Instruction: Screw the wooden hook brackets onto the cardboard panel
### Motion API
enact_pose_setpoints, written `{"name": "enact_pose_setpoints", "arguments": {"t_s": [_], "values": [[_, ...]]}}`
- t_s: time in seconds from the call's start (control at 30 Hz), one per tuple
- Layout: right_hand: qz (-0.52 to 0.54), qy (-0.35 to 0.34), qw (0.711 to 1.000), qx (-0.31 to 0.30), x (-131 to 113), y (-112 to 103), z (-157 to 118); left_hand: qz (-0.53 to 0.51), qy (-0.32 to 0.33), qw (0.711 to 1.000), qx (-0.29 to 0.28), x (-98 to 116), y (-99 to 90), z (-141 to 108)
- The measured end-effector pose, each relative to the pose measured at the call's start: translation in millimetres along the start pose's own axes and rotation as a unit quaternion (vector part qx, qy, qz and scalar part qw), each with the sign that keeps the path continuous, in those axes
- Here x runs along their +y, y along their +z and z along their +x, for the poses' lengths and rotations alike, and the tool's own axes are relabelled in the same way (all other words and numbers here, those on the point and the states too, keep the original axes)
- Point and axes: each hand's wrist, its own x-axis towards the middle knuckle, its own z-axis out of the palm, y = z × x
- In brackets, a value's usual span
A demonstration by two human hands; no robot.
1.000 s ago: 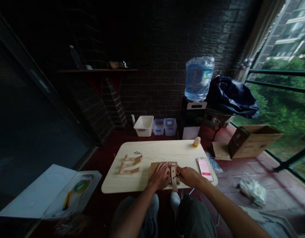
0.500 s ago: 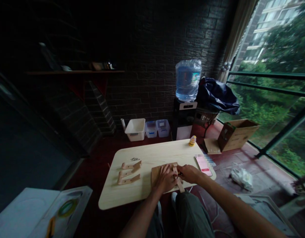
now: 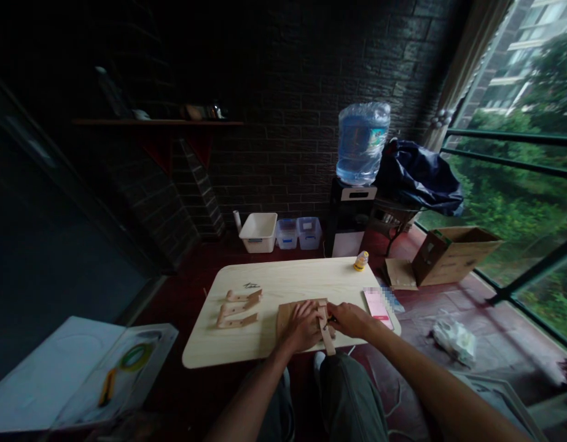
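My left hand (image 3: 304,324) lies with its fingers spread over a square brown board (image 3: 285,314) at the table's front edge. Its thumb side is against a wooden strip (image 3: 328,341) that lies along the board's right side and sticks out past the near edge. My right hand (image 3: 348,320) is closed just right of the strip, pinching a small dark tool (image 3: 332,318) whose tip meets the strip; its exact kind is too small to tell. To the left, several curved wooden pieces with holes (image 3: 237,321) lie together. Behind them is a small heap of dark screws (image 3: 251,285).
On the pale table (image 3: 283,276) are a yellow-capped bottle (image 3: 361,261) and a pink-screened phone (image 3: 378,305). Beyond stand plastic bins (image 3: 259,233) and a water dispenser (image 3: 350,221). A cardboard box (image 3: 449,258) is at right, an open white case (image 3: 140,362) at left.
The view has swung slightly left and the scene has shifted a little. My hands keep their places on the board and strip; the right hand has turned slightly at the tool.
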Motion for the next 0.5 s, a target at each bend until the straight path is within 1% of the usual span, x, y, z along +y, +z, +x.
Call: {"name": "enact_pose_setpoints", "arguments": {"t_s": [0.3,0.5], "values": [[0.005,-0.033,0.999,0.002,6.7,-6.4,-3.6,0.049,0.003,0.998,-0.031,2.0,8.8,1.7],[0.017,-0.043,0.999,-0.003,15.0,-6.8,4.5,0.045,0.011,0.998,-0.046,3.5,6.7,4.0]]}}
